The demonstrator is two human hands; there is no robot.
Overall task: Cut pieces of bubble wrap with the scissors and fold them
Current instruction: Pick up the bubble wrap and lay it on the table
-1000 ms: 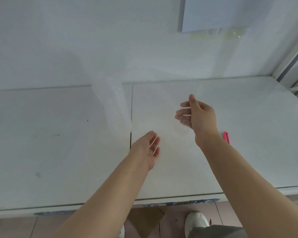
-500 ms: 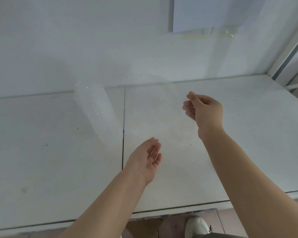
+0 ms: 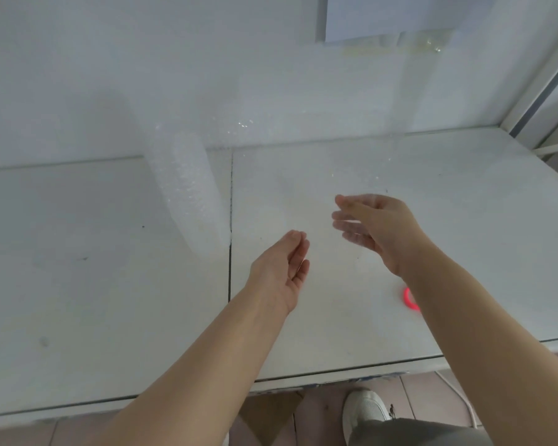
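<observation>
A clear sheet of bubble wrap hangs in the air over the white table, and its left edge curls into a loose roll. My right hand is at the sheet's lower part, thumb on the near side. Its fingers look hazy behind the film, so it seems to pinch the sheet. My left hand hovers lower and nearer, fingers relaxed, holding nothing and apart from the wrap. The scissors lie on the table by my right forearm, and only a red handle loop shows.
A seam splits the table into two panels. The wall stands close behind with a sheet of paper stuck on it. A metal frame rises at the right. Floor tiles and a white shoe show below the front edge.
The bubble wrap has swung up and its left edge has curled into a clearer roll. My right hand dropped slightly and its fingers stretched out. The red scissors handle is back in view.
</observation>
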